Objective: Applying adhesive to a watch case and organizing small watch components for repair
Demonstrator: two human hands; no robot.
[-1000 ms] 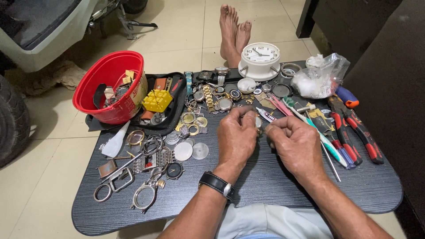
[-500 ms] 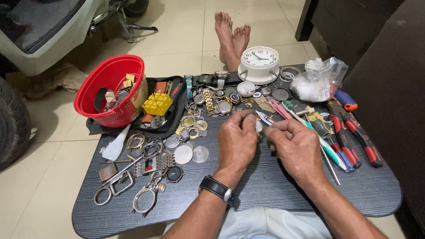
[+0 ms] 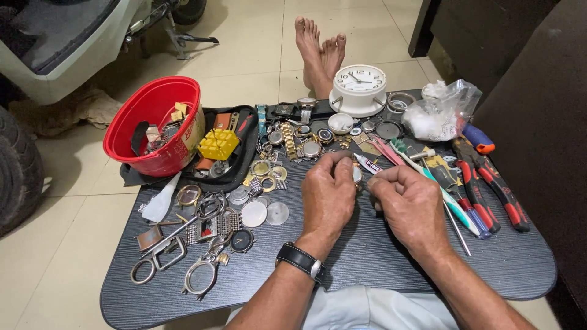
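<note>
The left hand [image 3: 329, 194] is pinching a small round watch part [image 3: 357, 174] between closed fingertips, so the part is peeking out just right of those fingers. The right hand [image 3: 411, 205] is curling shut on a thin tool (tip hidden, can't tell what kind), touching the part. Best keeping both wrists braced on the dark tray table [image 3: 367, 256] w/ light pressure.

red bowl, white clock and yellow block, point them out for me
red bowl [image 3: 125, 137], head view, on its outer left wall
white clock [image 3: 359, 80], head view, on the middle of its dial
yellow block [image 3: 218, 144], head view, on its top face
</note>
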